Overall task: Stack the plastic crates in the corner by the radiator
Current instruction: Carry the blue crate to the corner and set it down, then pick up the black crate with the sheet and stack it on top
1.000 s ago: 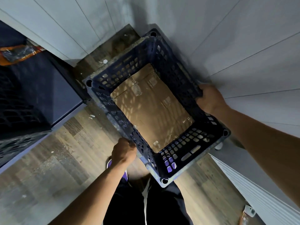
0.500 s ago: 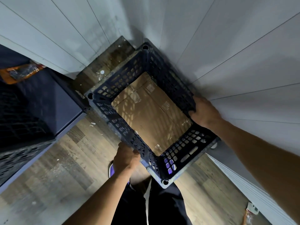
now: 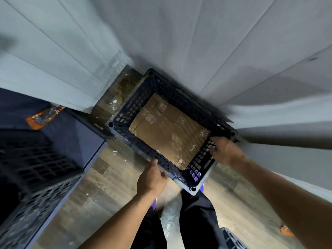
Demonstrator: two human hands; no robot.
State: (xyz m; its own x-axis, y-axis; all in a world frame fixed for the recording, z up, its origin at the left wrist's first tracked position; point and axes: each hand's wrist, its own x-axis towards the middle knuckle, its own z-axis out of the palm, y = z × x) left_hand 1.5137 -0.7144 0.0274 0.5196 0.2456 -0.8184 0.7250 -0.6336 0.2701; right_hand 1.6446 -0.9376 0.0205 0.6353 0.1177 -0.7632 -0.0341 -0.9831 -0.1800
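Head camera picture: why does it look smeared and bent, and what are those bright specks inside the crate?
Head view: motion blur smears the walls and the right hand; the wide lens bows the straight panel lines outward; light passing through the perforated sides of the crate dapples the cardboard on its bottom with bright specks.

The crate (image 3: 125,139) is in the corner, its right side close against the right wall (image 3: 251,51), and a strip of floor (image 3: 124,90) lies between its left side and the left wall (image 3: 53,51). A cardboard sheet (image 3: 167,130) lies flat in its bottom, the left hand (image 3: 150,178) grips its near-left rim and the right hand (image 3: 226,151) its near-right rim. Just left of the crate stands a cabinet (image 3: 71,133) with a packet (image 3: 43,115) on top, and farther left, nearer the person, is a second crate (image 3: 36,168).
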